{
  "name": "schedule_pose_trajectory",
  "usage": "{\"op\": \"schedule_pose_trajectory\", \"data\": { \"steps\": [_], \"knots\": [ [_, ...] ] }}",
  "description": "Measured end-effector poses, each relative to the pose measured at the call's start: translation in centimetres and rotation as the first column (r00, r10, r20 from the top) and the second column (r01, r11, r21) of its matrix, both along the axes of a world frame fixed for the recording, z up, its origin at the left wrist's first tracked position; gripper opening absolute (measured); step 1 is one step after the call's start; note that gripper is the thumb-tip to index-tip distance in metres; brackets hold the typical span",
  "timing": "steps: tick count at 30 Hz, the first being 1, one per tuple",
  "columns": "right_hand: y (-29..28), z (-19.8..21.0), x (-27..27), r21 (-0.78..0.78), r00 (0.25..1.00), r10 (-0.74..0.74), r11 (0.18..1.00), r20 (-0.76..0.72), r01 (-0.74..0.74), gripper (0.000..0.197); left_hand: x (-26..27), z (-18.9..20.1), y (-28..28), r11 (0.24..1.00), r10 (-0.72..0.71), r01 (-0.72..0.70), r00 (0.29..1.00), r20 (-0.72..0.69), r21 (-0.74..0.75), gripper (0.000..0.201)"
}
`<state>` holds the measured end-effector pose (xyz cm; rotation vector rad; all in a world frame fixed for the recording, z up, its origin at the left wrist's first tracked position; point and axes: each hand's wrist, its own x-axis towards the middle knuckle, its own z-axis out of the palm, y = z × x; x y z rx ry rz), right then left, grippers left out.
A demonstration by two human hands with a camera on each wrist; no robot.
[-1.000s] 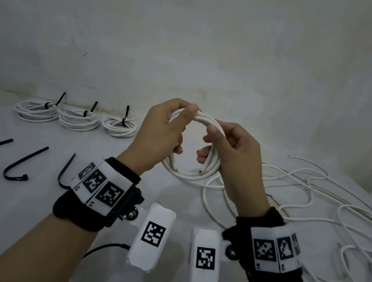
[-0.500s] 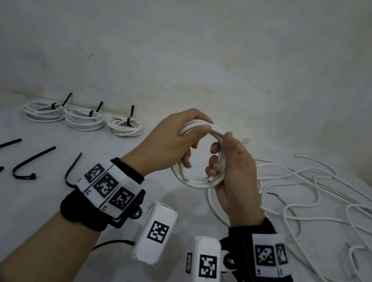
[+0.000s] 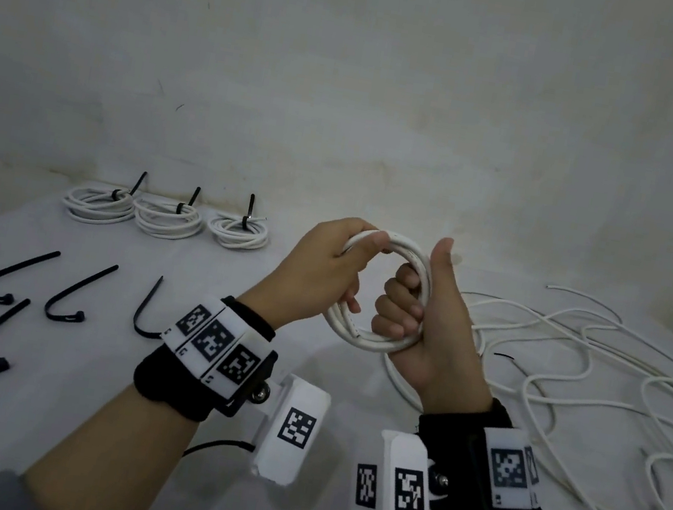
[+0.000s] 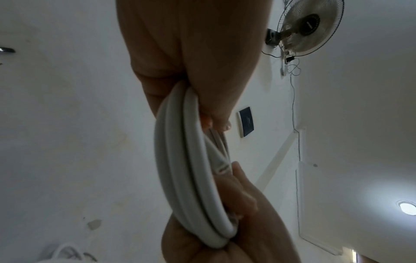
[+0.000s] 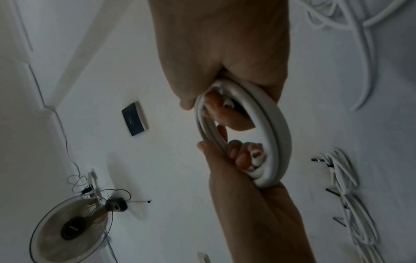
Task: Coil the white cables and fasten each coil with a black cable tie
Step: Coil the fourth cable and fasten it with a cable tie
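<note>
Coil: white cable coil [image 3: 374, 337], several loops wound into a ring, held up above the table a little right of the head view's centre; no tie on it.
Left hand: left hand [image 3: 319, 265] grasps the coil's upper left arc, thumb over the top strands, fingers curled through the ring; the left wrist view shows the strands [image 4: 191, 178] running from under its fingers.
Right hand: right hand [image 3: 428, 337] clenches the coil's right and lower arc in a fist, fingers wrapped through the ring, thumb raised straight up beside it; the right wrist view shows the ring [image 5: 270, 128] edge-on between both hands.
Cable end: one cut tip lies against the lower left strands of the ring.
Loose cables: loose white cables [image 3: 593, 387] sprawl tangled over the right side of the frame.
Finished coils: three tied coils [image 3: 167, 217] in a row at upper left of the table, each with a black tie tail standing up.
Spare ties: black cable ties [image 3: 69, 295], bent into hooks, lie apart at the left edge.
Surface: white table [image 3: 85, 413].
Wall: wall fan [image 4: 308, 26] at upper right of the left wrist view.
</note>
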<state>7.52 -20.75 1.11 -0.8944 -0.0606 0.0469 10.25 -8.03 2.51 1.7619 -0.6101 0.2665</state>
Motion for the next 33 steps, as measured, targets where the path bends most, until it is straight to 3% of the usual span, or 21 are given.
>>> {"op": "schedule_pose_trajectory", "data": {
  "steps": [5,9,12,15,17,19,21,24,27,30,32,33],
  "knots": [
    [0.4,-0.2,0.0,-0.007,0.998,-0.047,0.999,-0.036,0.046,0.051,-0.3,-0.3,0.5,0.996,-0.085,0.081,0.989,-0.124,-0.032,0.022],
    [1.2,-0.8,0.0,0.002,0.997,-0.035,0.999,-0.073,0.035,0.049,-0.9,-0.4,2.4,0.993,-0.089,0.103,0.978,-0.188,0.063,0.03],
    [1.2,-1.1,0.3,0.038,0.996,-0.004,0.999,-0.09,0.007,0.048,-0.3,-0.4,5.4,0.995,0.021,0.012,0.947,-0.321,0.102,0.042],
    [0.8,-1.2,0.5,0.079,0.995,0.006,0.997,-0.101,0.002,0.048,1.8,-1.1,10.0,0.956,0.282,-0.215,0.859,-0.427,0.198,0.043],
    [0.8,-1.3,0.6,0.092,0.995,0.004,0.996,-0.104,0.006,0.049,3.0,-2.2,13.3,0.835,0.499,-0.299,0.763,-0.41,0.461,0.041],
    [0.9,-1.4,0.5,0.085,0.995,0.009,0.996,-0.098,-0.001,0.049,3.8,-3.5,15.7,0.606,0.671,-0.277,0.682,-0.292,0.745,0.05],
    [1.1,-1.5,0.5,0.067,0.995,0.014,0.998,-0.095,-0.008,0.048,3.9,-4.4,16.9,0.431,0.737,-0.221,0.646,-0.2,0.875,0.058],
    [1.2,-1.6,0.5,0.047,0.995,0.011,0.999,-0.1,-0.006,0.047,3.7,-5.0,17.0,0.318,0.734,-0.124,0.659,-0.162,0.94,0.046],
    [1.4,-1.5,0.4,0.05,0.992,0.016,0.999,-0.122,-0.009,0.047,3.8,-5.5,17.3,0.291,0.73,-0.12,0.669,-0.14,0.949,0.031],
    [1.4,-1.6,0.5,0.051,0.992,0.015,0.999,-0.129,-0.008,0.047,3.8,-5.8,17.6,0.28,0.737,-0.131,0.665,-0.125,0.951,0.035],
    [1.4,-1.8,0.6,0.043,0.992,-0.001,0.999,-0.123,0.006,0.047,3.7,-5.5,17.4,0.346,0.725,-0.149,0.668,-0.164,0.926,0.021],
    [1.4,-1.8,0.7,0.04,0.993,-0.011,0.999,-0.118,0.016,0.047,3.6,-5.1,17.1,0.429,0.71,-0.164,0.669,-0.22,0.888,0.014]
  ]
}}
